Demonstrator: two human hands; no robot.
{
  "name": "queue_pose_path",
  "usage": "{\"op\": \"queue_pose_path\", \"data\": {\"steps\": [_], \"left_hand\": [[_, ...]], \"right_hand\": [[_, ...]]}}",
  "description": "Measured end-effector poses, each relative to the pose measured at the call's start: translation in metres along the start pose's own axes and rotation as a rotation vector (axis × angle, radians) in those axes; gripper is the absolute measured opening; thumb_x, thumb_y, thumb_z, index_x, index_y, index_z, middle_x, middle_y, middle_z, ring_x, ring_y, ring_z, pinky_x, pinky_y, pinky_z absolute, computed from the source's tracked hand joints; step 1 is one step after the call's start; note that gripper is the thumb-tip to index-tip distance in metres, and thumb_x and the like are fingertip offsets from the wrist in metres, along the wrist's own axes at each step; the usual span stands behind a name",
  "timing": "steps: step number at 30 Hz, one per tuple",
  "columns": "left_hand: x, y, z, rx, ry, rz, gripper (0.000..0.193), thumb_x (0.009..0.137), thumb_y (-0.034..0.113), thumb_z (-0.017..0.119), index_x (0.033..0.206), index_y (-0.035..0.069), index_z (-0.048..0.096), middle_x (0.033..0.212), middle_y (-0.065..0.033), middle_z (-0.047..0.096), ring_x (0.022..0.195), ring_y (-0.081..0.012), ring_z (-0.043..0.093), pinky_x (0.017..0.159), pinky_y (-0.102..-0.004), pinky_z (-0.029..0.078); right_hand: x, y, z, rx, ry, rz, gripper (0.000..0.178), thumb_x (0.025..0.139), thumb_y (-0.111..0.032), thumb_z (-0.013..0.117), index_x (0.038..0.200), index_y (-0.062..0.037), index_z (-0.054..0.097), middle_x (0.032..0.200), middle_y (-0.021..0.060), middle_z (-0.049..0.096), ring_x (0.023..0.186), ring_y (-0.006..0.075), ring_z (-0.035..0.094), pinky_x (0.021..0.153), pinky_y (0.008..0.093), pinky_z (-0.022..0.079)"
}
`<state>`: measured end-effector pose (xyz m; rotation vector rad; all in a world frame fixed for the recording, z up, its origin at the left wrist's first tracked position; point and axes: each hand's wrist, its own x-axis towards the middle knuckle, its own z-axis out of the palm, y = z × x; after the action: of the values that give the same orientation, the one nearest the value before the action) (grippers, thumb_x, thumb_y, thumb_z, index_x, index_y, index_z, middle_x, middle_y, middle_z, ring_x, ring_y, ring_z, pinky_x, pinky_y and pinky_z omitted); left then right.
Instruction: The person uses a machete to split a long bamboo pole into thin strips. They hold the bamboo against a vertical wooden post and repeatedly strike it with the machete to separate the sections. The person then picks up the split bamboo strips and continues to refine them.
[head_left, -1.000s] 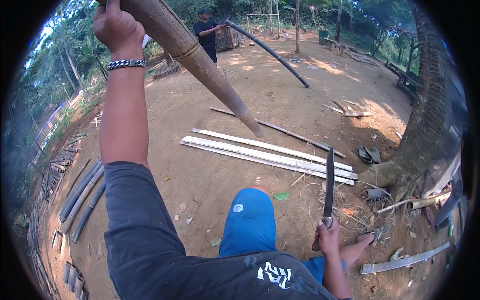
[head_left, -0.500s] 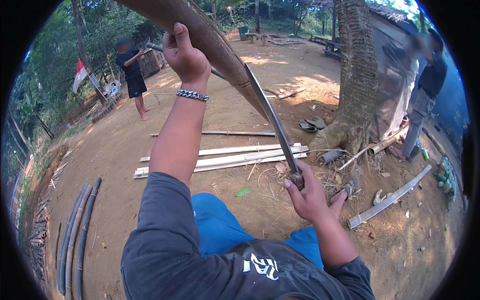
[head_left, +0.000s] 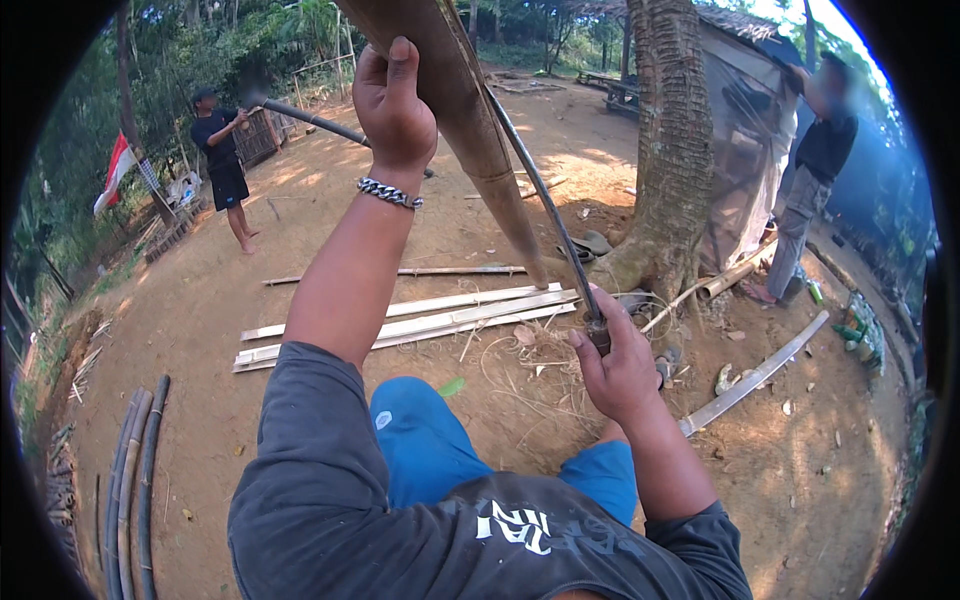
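Note:
My left hand (head_left: 396, 118), a chain bracelet at its wrist, grips a thick brown bamboo pole (head_left: 462, 125) from its left side, thumb pointing up. Its fingers are partly hidden behind the pole. Slanting down and away, the bamboo narrows to an end near the pale split strips (head_left: 430, 328) on the ground. In my right hand (head_left: 622, 372) is the dark handle of a machete (head_left: 548, 200). The long, slightly curved blade points up and left along the pole's right side, its upper part against or very close to the bamboo; contact there cannot be made out.
A tree trunk (head_left: 672, 150) rises ahead to the right, with sandals (head_left: 592, 244) by its roots. One person (head_left: 222, 155) at the left holds a dark pole; another (head_left: 822, 150) stands by the hut. Dark poles (head_left: 152, 470) lie left, a split bamboo length (head_left: 757, 377) right.
The view has shifted, so the surroundings sit further left. The bamboo slants more steeply, and the machete blade has moved up along it. Both hands keep their holds.

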<state>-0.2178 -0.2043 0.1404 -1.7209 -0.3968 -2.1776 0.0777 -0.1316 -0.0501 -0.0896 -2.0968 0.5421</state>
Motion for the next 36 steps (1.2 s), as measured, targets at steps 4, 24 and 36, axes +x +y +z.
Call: {"op": "queue_pose_path", "data": {"steps": [4,24,36], "left_hand": [[-0.003,0.000,-0.006,-0.003,-0.012,0.004,0.024,0.098,0.021,0.059,0.112,0.002,0.061,0.109,-0.0065,0.067,0.101,-0.0172,0.063,0.091,-0.0319,0.050],[-0.026,0.017,0.047,0.183,-0.027,0.079,0.036,0.098,0.037,0.059,0.106,0.002,0.059,0.092,0.0003,0.061,0.084,-0.0073,0.051,0.073,-0.0248,0.041],[-0.022,0.015,0.082,0.333,0.053,0.125,0.042,0.102,0.046,0.045,0.086,0.007,0.051,0.077,0.0056,0.043,0.072,-0.0053,0.037,0.064,-0.0228,0.034]], "right_hand": [[0.001,-0.006,0.000,-0.007,-0.053,0.011,0.051,0.087,-0.016,0.068,0.133,-0.0045,0.049,0.118,0.0227,0.063,0.102,0.0389,0.064,0.083,0.0423,0.052],[0.068,-0.046,-0.006,0.212,-0.034,0.256,0.049,0.090,-0.014,0.063,0.133,-0.0028,0.043,0.088,0.0212,0.066,0.081,0.0366,0.067,0.075,0.0438,0.049],[0.040,0.074,0.069,-0.169,-0.228,0.539,0.038,0.088,-0.018,0.062,0.119,-0.0024,0.048,0.097,0.0264,0.065,0.096,0.0450,0.062,0.083,0.0505,0.048]]}}
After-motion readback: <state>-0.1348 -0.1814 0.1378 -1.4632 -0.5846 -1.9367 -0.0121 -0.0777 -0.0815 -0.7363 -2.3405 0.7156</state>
